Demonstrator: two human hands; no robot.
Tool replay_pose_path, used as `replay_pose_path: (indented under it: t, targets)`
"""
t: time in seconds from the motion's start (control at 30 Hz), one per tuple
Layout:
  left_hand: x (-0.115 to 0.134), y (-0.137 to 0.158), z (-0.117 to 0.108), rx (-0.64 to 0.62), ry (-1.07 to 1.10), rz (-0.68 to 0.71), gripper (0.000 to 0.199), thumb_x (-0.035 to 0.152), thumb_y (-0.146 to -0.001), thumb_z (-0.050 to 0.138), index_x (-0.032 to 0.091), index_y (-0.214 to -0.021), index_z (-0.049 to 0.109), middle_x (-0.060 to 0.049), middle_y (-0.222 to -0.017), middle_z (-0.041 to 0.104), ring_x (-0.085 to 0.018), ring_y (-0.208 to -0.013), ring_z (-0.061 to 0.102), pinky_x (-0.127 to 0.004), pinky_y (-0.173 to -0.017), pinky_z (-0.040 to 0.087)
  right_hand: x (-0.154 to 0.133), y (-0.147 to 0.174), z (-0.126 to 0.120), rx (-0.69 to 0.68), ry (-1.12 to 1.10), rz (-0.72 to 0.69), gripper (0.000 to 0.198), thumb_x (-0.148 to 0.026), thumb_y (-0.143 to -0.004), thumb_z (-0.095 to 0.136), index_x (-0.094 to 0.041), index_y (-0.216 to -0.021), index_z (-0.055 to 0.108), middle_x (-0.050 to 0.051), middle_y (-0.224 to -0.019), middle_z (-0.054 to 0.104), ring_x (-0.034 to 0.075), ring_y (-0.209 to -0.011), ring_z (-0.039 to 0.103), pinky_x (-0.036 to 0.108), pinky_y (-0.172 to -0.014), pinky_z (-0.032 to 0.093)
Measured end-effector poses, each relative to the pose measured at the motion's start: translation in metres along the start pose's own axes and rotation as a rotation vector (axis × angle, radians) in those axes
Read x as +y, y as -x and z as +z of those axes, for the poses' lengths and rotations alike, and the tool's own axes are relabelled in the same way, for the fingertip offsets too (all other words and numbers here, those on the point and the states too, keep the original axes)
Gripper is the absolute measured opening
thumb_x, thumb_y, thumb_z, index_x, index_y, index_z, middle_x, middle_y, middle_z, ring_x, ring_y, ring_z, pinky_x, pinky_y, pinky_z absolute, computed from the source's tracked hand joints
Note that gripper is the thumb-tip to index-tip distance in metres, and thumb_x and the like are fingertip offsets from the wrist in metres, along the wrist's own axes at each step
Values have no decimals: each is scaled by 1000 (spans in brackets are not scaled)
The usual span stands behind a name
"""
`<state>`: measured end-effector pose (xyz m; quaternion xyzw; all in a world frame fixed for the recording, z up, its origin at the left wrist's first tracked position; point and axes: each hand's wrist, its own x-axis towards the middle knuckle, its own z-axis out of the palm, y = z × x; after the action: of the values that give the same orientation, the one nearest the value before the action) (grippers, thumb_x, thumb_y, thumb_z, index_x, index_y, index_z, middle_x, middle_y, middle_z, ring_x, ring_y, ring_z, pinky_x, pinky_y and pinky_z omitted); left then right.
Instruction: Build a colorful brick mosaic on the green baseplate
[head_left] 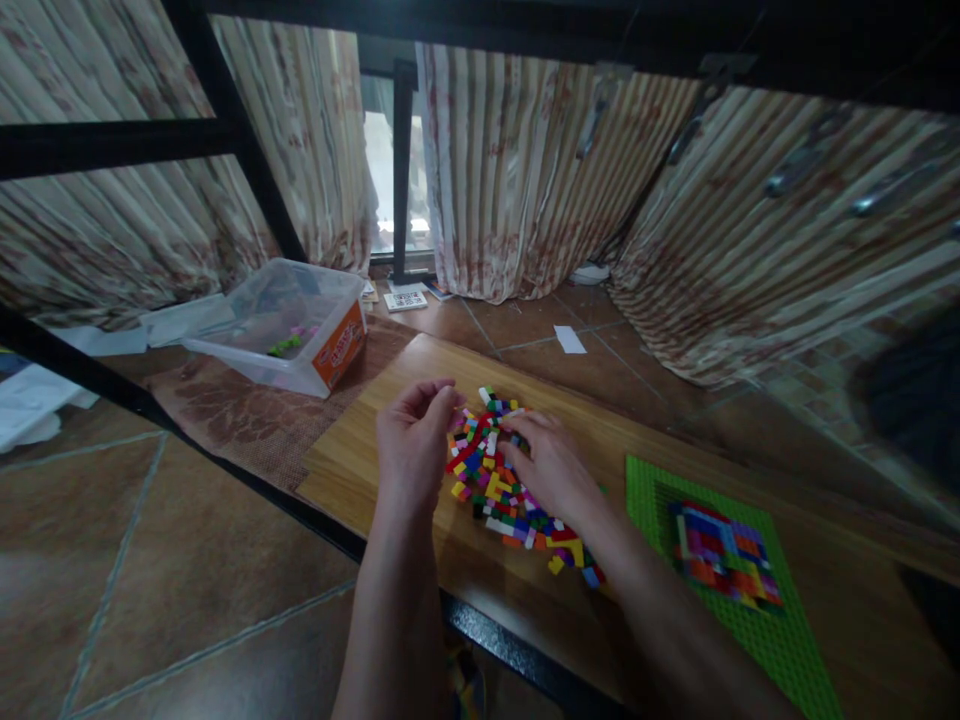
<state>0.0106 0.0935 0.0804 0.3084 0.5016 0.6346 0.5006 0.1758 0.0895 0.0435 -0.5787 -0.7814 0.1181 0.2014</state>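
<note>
Head view: both hands sorting in the heap of small multicoloured plastic building bricks (504,480) on the wooden counter (352,455).
Left hand (411,440) has fingers pinched together at the heap's edge, probably on a brick, though none is visible. Right hand (551,465) lies flat, fingers spread over the bricks, gripping nothing. Looks like the pick stage; next move needs one brick isolated for the green studded baseplate (787,640) with its part-built coloured block (724,555), right.
</note>
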Motion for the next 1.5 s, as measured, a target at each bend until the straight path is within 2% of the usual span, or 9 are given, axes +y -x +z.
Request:
replay_pose_path:
  t: [0.13,0.3,0.5,0.83,1.07,1.17,1.23,1.3,1.5]
  targets:
    - [3,1,-1,5,-4,-5,20,25,-71,71,12,-85,70,-2,-74,70,-8,-62,59,-19,-61,47,-10,3,15,8,30,-29,22,-26,-90,57,-18,-106,70,10,-111,65,26,-106,54,42,-93,44]
    - [4,1,-3,7,0,-6,19,25,-72,71,12,-85,69,-2,-74,69,-7,-62,59,-18,-60,47,0,19,8,-20,-33,-70,10,-28,-85,65,-24,-89,74,7,-111,65,25,-105,56,42,-92,44]
    - [2,2,-2,-21,9,-39,20,26,-70,71,12,-85,69,-2,-73,69,-9,-63,60,-19,-60,47,11,-5,13,107,45,-50,19,-17,-88,57,-22,-93,74,9,-108,65,25,-102,55,42,-88,44]
    - [7,0,-10,23,-55,17,22,29,-73,70,12,-87,70,-2,-72,68,-7,-58,57,-20,-60,47,6,-20,26,24,212,-33,10,-23,-85,63,-19,-90,71,10,-112,63,27,-102,50,41,-86,42]
    - [11,-1,-13,72,-66,38,20,29,-71,71,13,-84,70,-2,-73,69,-8,-59,58,-22,-61,48,-1,-8,7,102,102,-21,10,-18,-86,57,-18,-86,67,11,-111,65,27,-104,54,42,-90,43]
    - [10,-1,-12,55,-68,29,22,30,-71,71,13,-84,70,-3,-73,69,-8,-59,58,-22,-61,48,-2,15,-15,175,-106,77,14,-23,-89,53,-18,-90,66,8,-96,69,24,-92,61,40,-85,47]
    - [7,0,-10,31,-73,20,23,31,-70,72,13,-84,70,-3,-73,69,-8,-58,57,-21,-61,47,2,37,-29,167,-311,236,17,-32,-89,55,-20,-90,67,4,-83,70,19,-74,64,34,-71,50]
    - [5,2,-5,0,-80,2,24,32,-69,73,13,-84,70,-3,-73,69,-8,-59,57,-20,-61,46,9,61,-40,206,-503,367,20,-39,-84,61,-21,-90,68,3,-80,71,18,-71,65,31,-65,51]
    - [-3,13,22,-100,-114,-46,25,30,-65,75,13,-82,70,0,-69,67,-9,-61,57,-18,-59,43,46,122,-83,532,-657,601,26,-38,-63,78,-22,-83,72,2,-75,71,17,-63,65,28,-54,52]
